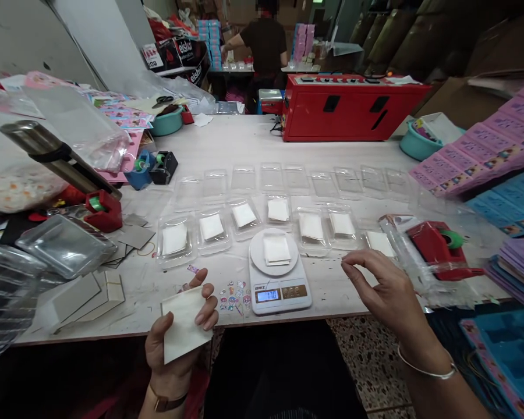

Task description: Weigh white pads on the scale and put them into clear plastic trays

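My left hand point(181, 326) is closed around a stack of cream-white paper sheets point(186, 329), thumb in front and fingers at the right edge. It is near the table's front edge. To its right, a white digital scale point(282, 299) carries a small pile of the same sheets point(277, 249) on its round plate; the display seems to read 17.0. My right hand point(382, 288) hovers right of the scale, thumb and fingertips pinched together with nothing visible in them. Around the scale lie several clear plastic trays point(165, 259) with white sheet piles, one pile point(379, 243) just behind my right hand.
Behind is a row of clear trays point(271, 176). Tape dispensers point(441, 250) stand at both sides. Grey card pieces point(109, 291) and stickers point(234, 297) lie in front. Farther back are a red machine point(332, 110) and a person point(268, 43). Pink boxes point(484, 139) are stacked right.
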Motion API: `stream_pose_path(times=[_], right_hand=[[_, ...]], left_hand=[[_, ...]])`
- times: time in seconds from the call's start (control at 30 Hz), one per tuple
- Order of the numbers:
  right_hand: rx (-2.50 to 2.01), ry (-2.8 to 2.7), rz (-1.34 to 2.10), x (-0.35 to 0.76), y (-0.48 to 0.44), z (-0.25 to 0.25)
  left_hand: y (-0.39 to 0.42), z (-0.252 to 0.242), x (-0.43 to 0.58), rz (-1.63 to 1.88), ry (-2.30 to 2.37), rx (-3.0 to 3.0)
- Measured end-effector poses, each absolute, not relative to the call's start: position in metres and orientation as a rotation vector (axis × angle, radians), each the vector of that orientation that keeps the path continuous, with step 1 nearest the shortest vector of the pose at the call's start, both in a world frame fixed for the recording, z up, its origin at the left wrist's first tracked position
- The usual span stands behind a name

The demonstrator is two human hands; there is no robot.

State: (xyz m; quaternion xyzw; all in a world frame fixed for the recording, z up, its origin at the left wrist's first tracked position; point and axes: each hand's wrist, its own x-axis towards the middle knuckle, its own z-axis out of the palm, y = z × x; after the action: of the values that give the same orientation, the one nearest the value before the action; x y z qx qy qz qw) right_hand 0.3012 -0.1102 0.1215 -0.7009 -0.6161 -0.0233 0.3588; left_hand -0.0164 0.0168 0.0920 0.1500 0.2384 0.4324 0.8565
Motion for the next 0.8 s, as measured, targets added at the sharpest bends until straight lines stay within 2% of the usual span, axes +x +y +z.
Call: stream_pose_path(times=[0.47, 0.8], right_hand=[[-1.779, -1.513, 0.082, 0.272, -0.115, 0.11], [-1.572, -1.701, 0.256, 0.205, -0.092, 0.103]], left_hand=[[0.004, 0.076, -0.001, 0.736, 0.371, 0.302], [-0.035, 0.057, 0.065, 0.381, 0.393, 0.418]])
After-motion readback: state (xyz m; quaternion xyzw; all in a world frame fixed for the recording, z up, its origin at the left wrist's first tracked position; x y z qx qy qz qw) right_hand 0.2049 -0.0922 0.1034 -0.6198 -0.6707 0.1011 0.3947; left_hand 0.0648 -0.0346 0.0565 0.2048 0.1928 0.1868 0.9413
